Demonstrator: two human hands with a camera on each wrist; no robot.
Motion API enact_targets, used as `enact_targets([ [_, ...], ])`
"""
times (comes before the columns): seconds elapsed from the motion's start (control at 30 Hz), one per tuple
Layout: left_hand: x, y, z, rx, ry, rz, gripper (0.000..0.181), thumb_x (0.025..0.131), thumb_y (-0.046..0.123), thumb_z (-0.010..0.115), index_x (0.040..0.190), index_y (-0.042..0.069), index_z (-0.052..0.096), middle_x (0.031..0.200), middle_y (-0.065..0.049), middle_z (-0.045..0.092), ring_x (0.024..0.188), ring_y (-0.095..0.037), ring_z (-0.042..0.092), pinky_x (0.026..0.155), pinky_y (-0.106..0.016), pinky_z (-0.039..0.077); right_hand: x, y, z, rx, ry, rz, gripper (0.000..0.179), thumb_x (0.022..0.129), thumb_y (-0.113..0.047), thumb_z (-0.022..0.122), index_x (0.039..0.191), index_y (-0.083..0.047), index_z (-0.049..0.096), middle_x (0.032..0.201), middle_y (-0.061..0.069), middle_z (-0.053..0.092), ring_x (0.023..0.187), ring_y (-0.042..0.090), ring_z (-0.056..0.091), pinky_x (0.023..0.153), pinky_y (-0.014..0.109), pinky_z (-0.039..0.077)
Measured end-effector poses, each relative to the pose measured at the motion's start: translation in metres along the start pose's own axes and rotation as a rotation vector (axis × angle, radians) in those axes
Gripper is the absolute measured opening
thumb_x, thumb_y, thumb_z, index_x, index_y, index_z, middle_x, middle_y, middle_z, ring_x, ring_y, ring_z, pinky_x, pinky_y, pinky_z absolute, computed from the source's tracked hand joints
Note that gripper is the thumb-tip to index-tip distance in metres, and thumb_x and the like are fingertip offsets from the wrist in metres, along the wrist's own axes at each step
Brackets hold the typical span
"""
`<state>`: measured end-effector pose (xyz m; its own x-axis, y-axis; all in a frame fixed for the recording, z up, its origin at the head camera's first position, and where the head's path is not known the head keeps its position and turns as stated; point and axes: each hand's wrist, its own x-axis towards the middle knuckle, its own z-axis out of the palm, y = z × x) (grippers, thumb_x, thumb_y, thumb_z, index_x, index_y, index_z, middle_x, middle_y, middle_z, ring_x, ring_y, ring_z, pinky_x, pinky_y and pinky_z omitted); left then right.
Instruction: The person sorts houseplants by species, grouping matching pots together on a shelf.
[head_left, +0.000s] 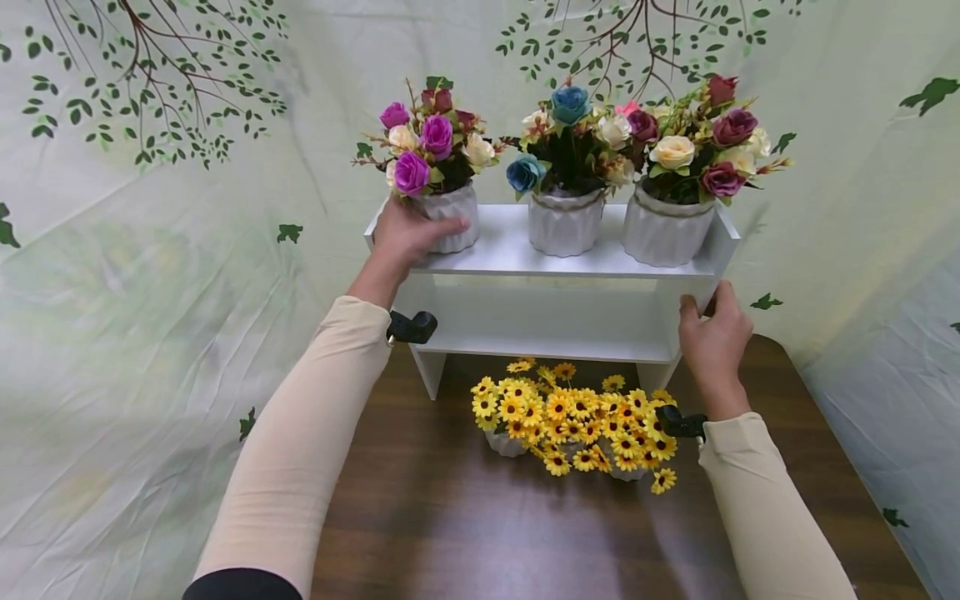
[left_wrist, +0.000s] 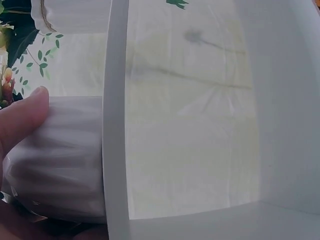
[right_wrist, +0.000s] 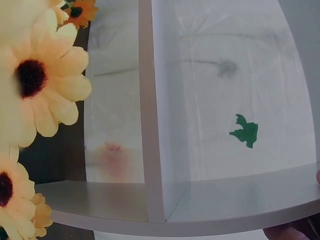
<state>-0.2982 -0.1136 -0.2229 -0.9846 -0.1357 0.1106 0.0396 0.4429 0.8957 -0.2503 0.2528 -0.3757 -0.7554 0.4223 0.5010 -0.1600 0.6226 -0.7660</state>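
Observation:
My left hand [head_left: 405,233] grips a white ribbed flower pot [head_left: 459,205] of purple and cream artificial roses at the left end of the top shelf. In the left wrist view the thumb [left_wrist: 30,112] lies along the pot [left_wrist: 65,155], whose base is at the shelf board. The fingers behind the pot are mostly hidden. My right hand [head_left: 716,346] pinches the right side panel [head_left: 693,292] of the white two-tier shelf [head_left: 502,242]. Only bits of that hand show at the edge of the right wrist view.
A pot with blue roses [head_left: 566,225] and one with dark red and cream roses [head_left: 667,229] stand on the top shelf. The lower shelf [head_left: 540,321] holds nothing. Small pots of yellow daisies [head_left: 570,417] stand in front on the brown wooden table [head_left: 450,533]. A leaf-print curtain [head_left: 187,208] hangs behind.

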Motion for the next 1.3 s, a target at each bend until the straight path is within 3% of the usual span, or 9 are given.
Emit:
enact_targets([
  [0.23,0.004,-0.013,0.003,-0.043,-0.007,0.066,0.092,0.077,0.021,0.085,0.152,0.018,0.031,0.154,-0.007,0.043,0.144,-0.022,0.039,0.122,-0.033,0.029,-0.001,0.001,0.0,0.005,-0.002,-0.003,0.033,0.097,-0.015,0.059,0.124,0.003,0.058,0.116,0.027,0.069,0.102,0.043,0.067,0.091,0.061,0.053],
  [0.57,0.005,-0.024,0.006,-0.001,0.013,0.138,0.098,0.08,0.029,0.082,0.156,0.018,0.021,0.16,-0.007,0.034,0.15,-0.022,0.03,0.125,-0.036,0.023,0.0,0.0,0.0,-0.011,0.007,-0.001,0.032,0.097,-0.015,0.059,0.121,0.005,0.058,0.111,0.028,0.069,0.098,0.044,0.067,0.089,0.06,0.054],
  [0.77,-0.007,-0.026,0.011,0.037,0.067,0.14,0.103,0.081,0.033,0.08,0.157,0.016,0.014,0.162,-0.009,0.03,0.151,-0.021,0.03,0.124,-0.036,0.026,-0.001,0.0,0.0,-0.022,0.009,0.018,0.033,0.097,-0.017,0.058,0.12,0.006,0.058,0.11,0.029,0.068,0.097,0.044,0.065,0.086,0.059,0.054],
  [0.87,-0.023,-0.031,0.017,0.046,0.175,0.161,0.087,0.084,0.034,0.075,0.154,0.013,0.026,0.158,-0.01,0.038,0.146,-0.023,0.037,0.12,-0.037,0.034,-0.001,0.001,0.001,-0.03,0.014,0.017,0.033,0.097,-0.017,0.058,0.121,0.007,0.058,0.11,0.029,0.068,0.096,0.044,0.065,0.085,0.059,0.054],
  [0.93,-0.037,-0.04,0.023,0.038,0.291,0.266,0.068,0.087,0.028,0.07,0.145,0.006,0.042,0.149,-0.013,0.049,0.139,-0.026,0.046,0.114,-0.037,0.04,-0.001,0.002,0.001,-0.036,0.023,0.004,0.033,0.097,-0.016,0.058,0.12,0.007,0.058,0.108,0.029,0.068,0.095,0.045,0.065,0.083,0.059,0.053],
  [1.03,-0.06,-0.061,0.034,0.062,0.466,0.51,0.038,0.087,0.014,0.066,0.121,-0.003,0.06,0.128,-0.017,0.064,0.122,-0.031,0.056,0.104,-0.04,0.044,-0.002,0.002,0.002,-0.041,0.033,-0.028,0.03,0.097,-0.014,0.059,0.117,0.009,0.061,0.107,0.03,0.069,0.095,0.046,0.066,0.082,0.059,0.053],
  [1.13,-0.083,-0.09,0.042,0.065,0.517,0.699,0.022,0.085,0.003,0.065,0.105,-0.006,0.065,0.114,-0.017,0.069,0.108,-0.032,0.059,0.093,-0.035,0.046,-0.002,0.003,0.002,-0.047,0.035,-0.055,0.027,0.097,-0.012,0.059,0.111,0.01,0.064,0.104,0.03,0.07,0.095,0.047,0.066,0.083,0.06,0.052],
  [1.2,-0.098,-0.113,0.046,0.049,0.514,0.728,0.017,0.085,-0.001,0.063,0.101,-0.004,0.066,0.107,-0.016,0.07,0.099,-0.031,0.059,0.086,-0.029,0.045,-0.002,0.003,0.002,-0.048,0.031,-0.059,0.025,0.097,-0.012,0.059,0.107,0.01,0.066,0.103,0.031,0.07,0.094,0.047,0.065,0.082,0.06,0.05],
  [1.3,-0.119,-0.154,0.052,0.029,0.485,0.647,0.014,0.086,-0.005,0.061,0.098,-0.001,0.068,0.097,-0.015,0.071,0.084,-0.027,0.059,0.076,-0.023,0.046,-0.001,0.002,0.002,-0.05,0.022,-0.062,0.025,0.098,-0.012,0.058,0.103,0.01,0.067,0.101,0.031,0.069,0.093,0.047,0.065,0.081,0.059,0.049],
])
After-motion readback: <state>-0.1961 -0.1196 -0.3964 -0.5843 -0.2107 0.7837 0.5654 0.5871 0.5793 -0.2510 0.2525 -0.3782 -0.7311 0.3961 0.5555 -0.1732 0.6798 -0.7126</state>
